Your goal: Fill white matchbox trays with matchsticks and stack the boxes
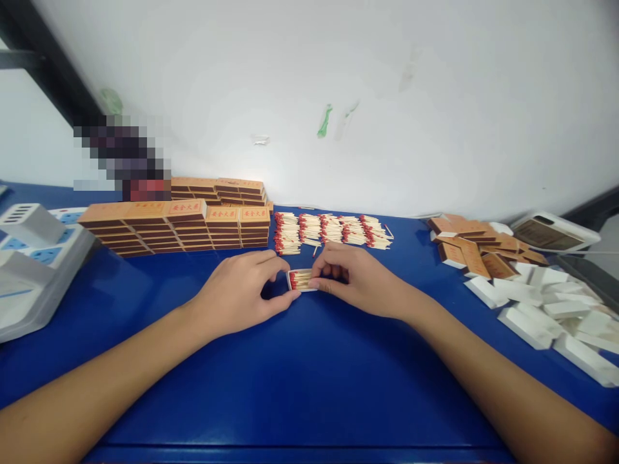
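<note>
We counted one tray [304,290], left grip [242,283] clamped on its left end, right grip [355,274] at its right (closure: couldn't tell); five match piles [331,230] lay beyond both.

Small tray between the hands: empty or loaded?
Loaded: red-headed matches lie inside the white tray. Whether it's full, I cannot tell; the right hand covers one end.

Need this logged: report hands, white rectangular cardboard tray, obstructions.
Left hand holding left end of white tray; right hand over right end. Red-tipped wooden matches inside, heads leftward. Right hand partly hiding contents.
</note>
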